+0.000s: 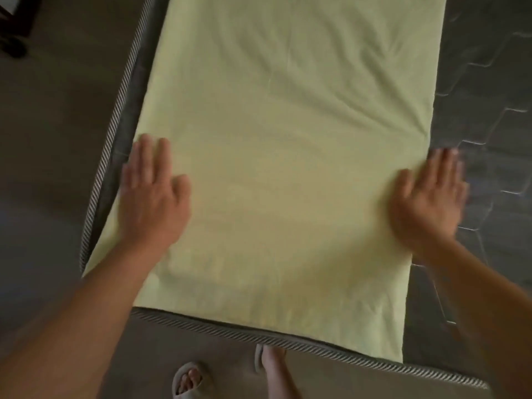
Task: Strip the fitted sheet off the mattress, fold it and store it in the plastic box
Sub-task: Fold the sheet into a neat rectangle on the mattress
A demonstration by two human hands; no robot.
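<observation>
The pale yellow-green fitted sheet lies folded into a long strip on top of the dark grey quilted mattress, running away from me. My left hand presses flat on the strip near its left edge, fingers straight. My right hand lies flat on the strip's right edge, fingers straight and slightly blurred. The plastic box is not in view.
The mattress has striped piping along its near and left edges. Brown floor lies to the left, with a dark object at the top left. My feet in slippers stand at the mattress's near edge.
</observation>
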